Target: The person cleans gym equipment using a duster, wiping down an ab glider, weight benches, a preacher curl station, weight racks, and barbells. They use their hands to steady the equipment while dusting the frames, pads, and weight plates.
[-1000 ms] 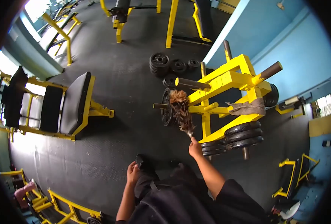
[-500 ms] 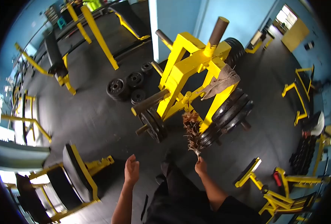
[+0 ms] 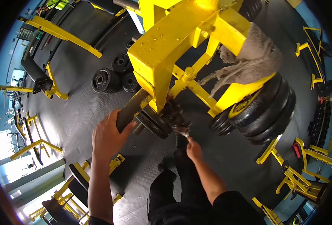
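Black textured rubber flooring point(image 3: 83, 108) runs beneath the yellow steel weight rack point(image 3: 166, 41), whose top is cut off by the view's upper edge. My left grip point(image 3: 107, 135) is wrapped on the rack's dark round metal peg point(image 3: 130, 108), which hides some fingertips. My right grip point(image 3: 194, 150) is clenched round the pale handle of a dark brown feather duster point(image 3: 175, 116). Its blurred feathers sit just beside the round black weight plates point(image 3: 152, 123); whether they touch, I cannot tell.

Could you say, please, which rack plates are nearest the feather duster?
The round black plates below the dark cylindrical peg the left hand holds, beside the brown feather duster; others sit farther away.
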`<action>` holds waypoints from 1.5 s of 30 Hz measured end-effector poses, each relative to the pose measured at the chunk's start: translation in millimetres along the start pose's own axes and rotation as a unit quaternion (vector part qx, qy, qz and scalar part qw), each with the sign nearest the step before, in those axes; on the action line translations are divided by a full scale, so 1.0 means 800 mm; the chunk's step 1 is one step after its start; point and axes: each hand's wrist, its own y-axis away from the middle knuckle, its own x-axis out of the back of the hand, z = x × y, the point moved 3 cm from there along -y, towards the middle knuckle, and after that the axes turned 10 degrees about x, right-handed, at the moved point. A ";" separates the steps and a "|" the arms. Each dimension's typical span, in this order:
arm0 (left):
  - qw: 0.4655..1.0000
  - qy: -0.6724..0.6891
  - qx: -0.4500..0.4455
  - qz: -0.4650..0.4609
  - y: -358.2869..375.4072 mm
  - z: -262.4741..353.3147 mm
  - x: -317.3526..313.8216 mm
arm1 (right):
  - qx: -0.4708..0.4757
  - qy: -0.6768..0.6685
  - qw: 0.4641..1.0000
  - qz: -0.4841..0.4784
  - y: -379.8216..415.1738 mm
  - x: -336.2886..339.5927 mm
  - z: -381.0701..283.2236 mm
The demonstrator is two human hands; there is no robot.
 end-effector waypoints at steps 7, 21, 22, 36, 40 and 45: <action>0.998 -0.023 0.022 0.056 0.005 0.007 -0.003 | -0.087 -0.013 0.984 0.158 -0.006 0.050 0.111; 0.996 -0.019 0.030 0.080 0.005 0.005 -0.008 | -0.144 -0.020 0.977 0.153 -0.304 0.106 0.087; 0.997 -0.012 0.031 0.073 0.005 0.005 -0.007 | -0.147 -0.074 0.968 0.188 -0.305 0.101 0.086; 0.997 -0.032 0.040 0.066 0.008 0.009 -0.003 | -0.021 -0.036 0.995 0.089 0.026 -0.035 -0.044; 0.997 -0.031 0.041 0.059 0.009 0.007 -0.003 | -0.006 -0.003 0.992 0.125 -0.155 -0.019 -0.058; 0.997 -0.047 0.029 0.059 0.011 -0.003 -0.006 | -0.082 -0.001 0.996 0.044 -0.181 0.038 -0.085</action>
